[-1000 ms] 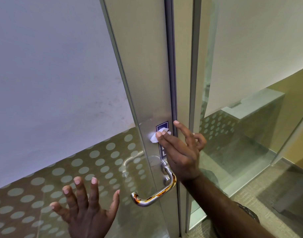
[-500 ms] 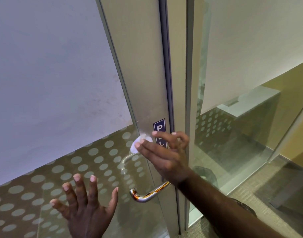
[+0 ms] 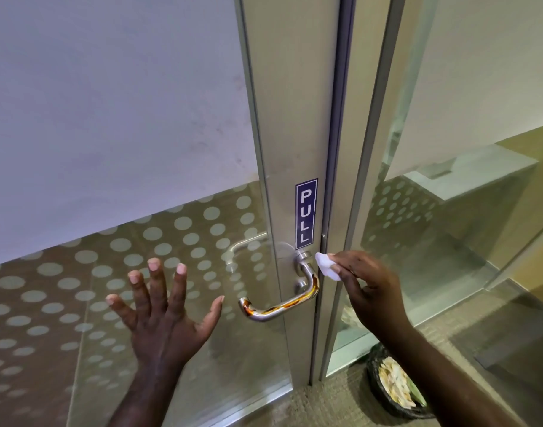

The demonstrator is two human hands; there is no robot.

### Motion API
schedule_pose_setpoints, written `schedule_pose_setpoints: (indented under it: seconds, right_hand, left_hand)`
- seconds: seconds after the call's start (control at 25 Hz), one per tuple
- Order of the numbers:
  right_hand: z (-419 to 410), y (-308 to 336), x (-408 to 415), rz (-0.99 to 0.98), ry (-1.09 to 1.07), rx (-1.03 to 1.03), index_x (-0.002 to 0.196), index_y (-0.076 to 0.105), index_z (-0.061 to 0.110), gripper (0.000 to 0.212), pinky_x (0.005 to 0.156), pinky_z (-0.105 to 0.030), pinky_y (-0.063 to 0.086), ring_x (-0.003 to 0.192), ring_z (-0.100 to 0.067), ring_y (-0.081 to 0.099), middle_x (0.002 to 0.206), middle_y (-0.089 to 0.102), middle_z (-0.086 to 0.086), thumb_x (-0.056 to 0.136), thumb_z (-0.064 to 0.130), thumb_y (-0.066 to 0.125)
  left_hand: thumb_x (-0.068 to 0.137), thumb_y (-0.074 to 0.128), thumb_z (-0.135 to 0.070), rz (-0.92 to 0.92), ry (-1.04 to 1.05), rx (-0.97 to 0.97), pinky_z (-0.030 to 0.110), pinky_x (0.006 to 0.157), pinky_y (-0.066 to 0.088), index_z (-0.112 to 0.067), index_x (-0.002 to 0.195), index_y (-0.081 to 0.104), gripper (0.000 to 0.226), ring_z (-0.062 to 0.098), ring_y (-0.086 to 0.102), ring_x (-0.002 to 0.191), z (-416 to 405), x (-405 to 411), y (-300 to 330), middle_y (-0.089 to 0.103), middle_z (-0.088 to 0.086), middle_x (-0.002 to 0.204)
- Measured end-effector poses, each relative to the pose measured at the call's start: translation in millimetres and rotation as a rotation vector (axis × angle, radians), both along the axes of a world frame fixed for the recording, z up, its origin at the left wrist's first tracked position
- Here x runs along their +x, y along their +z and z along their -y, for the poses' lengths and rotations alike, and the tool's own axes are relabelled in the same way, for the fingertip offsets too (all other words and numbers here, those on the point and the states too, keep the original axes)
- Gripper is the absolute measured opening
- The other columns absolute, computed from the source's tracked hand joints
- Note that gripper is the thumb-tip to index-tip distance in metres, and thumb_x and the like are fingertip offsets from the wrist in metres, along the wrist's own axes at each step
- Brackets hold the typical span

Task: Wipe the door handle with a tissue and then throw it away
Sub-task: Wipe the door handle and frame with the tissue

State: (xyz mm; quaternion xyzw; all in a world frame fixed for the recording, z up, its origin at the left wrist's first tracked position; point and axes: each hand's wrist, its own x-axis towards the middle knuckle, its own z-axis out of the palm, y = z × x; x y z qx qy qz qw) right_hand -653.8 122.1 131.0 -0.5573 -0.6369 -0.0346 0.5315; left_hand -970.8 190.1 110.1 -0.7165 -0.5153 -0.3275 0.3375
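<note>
- The right hand [image 3: 367, 283] pinches a small crumpled white tissue [image 3: 325, 266] between thumb and fingertips, just beside the upper neck of the door handle [image 3: 298, 291]; I cannot tell whether the tissue touches the metal.
- The left hand [image 3: 165, 315] is spread wide with fingers [image 3: 154, 282] apart, holding nothing, in front of the dotted glass panel [image 3: 79, 288] to the left of the handle.
- The handle is a curved metal lever on the door frame, just below a blue PULL sign [image 3: 306, 214].
- The tissue looks very light, soft and easily torn; a wadded pinch like this one seems the best hold, so it stays bunched while rubbing.
- The polished lever is probably smooth and slippery, so the wad should wrap around it rather than skim it.
- A dark bin [image 3: 393, 386] with crumpled paper sits on the floor below the right forearm, a likely place for disposal.
</note>
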Motion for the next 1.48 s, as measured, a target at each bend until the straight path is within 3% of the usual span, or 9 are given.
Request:
schedule_pose_setpoints:
  seconds: [0.2,0.28,0.44,0.6,0.84,1.04,1.24,1.36,1.48]
  right_hand:
    - [-21,32,-31,-0.056,-0.140,0.322,0.098,0.074,-0.001,0.014,0.085,-0.025,0.053,0.089,-0.019,0.068,0.096,0.073,-0.011,0.084,0.000,0.070]
    - [-39,53,-48,-0.077,-0.118,0.427,0.100,0.073,-0.001,0.015,0.086,-0.028,0.053,0.090,-0.020,0.068,0.097,0.072,-0.013,0.084,-0.001,0.073]
    - [-64,71,-73,-0.089,-0.115,0.478,0.105,0.072,-0.002,0.021,0.081,-0.034,0.056,0.087,-0.025,0.067,0.095,0.070,-0.015,0.084,-0.005,0.072]
    - [-72,68,-79,-0.064,-0.108,0.550,0.105,0.071,-0.003,0.016,0.079,-0.026,0.053,0.081,-0.023,0.062,0.088,0.068,-0.012,0.091,0.000,0.066]
    - [-52,35,-71,0.109,-0.099,0.382,0.101,0.073,-0.004,0.017,0.072,-0.040,0.054,0.080,-0.029,0.063,0.089,0.071,-0.016,0.085,-0.007,0.068]
    - [-75,80,-65,0.079,-0.095,0.519,0.107,0.070,-0.004,0.018,0.077,-0.029,0.049,0.083,-0.024,0.058,0.092,0.070,-0.015,0.090,-0.005,0.063]
    - [-42,21,-57,0.298,0.004,0.272,0.104,0.071,-0.004,0.029,0.075,-0.034,0.053,0.078,-0.030,0.064,0.093,0.071,-0.014,0.077,-0.013,0.073]
    - [-28,15,-34,0.189,0.033,0.216,0.099,0.073,-0.003,0.013,0.074,-0.033,0.052,0.080,-0.027,0.064,0.089,0.070,-0.015,0.087,-0.001,0.067]
    - [-14,17,-5,0.009,0.000,0.102,0.093,0.075,0.004,0.013,0.074,-0.015,0.046,0.079,-0.012,0.060,0.085,0.066,-0.007,0.086,0.004,0.064]
  left_hand:
    - [0.081,0.047,-0.077,-0.001,0.004,0.014,0.052,0.120,-0.015,-0.024,0.159,0.002,0.104,0.025,-0.012,0.153,1,0,-1,-0.009,0.004,0.167]
    - [0.080,0.049,-0.076,-0.012,0.000,0.013,0.051,0.120,-0.015,-0.024,0.159,0.002,0.106,0.025,-0.012,0.153,1,-1,0,-0.009,0.004,0.167]
    - [0.078,0.052,-0.076,-0.028,-0.003,0.014,0.052,0.120,-0.014,-0.023,0.159,0.002,0.108,0.026,-0.012,0.153,2,-2,0,-0.009,0.005,0.167]
    - [0.078,0.051,-0.076,-0.031,-0.003,0.008,0.052,0.120,-0.014,-0.023,0.159,0.001,0.109,0.026,-0.012,0.153,2,-2,1,-0.010,0.005,0.167]
    - [0.076,0.054,-0.076,-0.020,0.001,0.013,0.053,0.120,-0.012,-0.022,0.159,0.002,0.111,0.026,-0.009,0.153,3,-2,0,-0.006,0.005,0.168]
    - [0.076,0.052,-0.077,-0.017,0.000,-0.015,0.053,0.120,-0.013,-0.023,0.159,0.001,0.111,0.026,-0.010,0.153,5,-1,2,-0.008,0.005,0.168]
    - [0.076,0.050,-0.079,-0.017,0.004,-0.027,0.053,0.119,-0.013,-0.023,0.159,0.001,0.111,0.026,-0.010,0.153,6,0,2,-0.008,0.005,0.167]
    - [0.075,0.050,-0.079,-0.033,-0.011,-0.034,0.052,0.120,-0.013,-0.023,0.159,0.000,0.113,0.026,-0.010,0.153,6,-3,4,-0.009,0.004,0.167]
    - [0.074,0.051,-0.079,-0.032,-0.022,-0.026,0.050,0.120,-0.014,-0.023,0.159,0.002,0.112,0.024,-0.011,0.153,4,-5,3,-0.008,0.004,0.168]
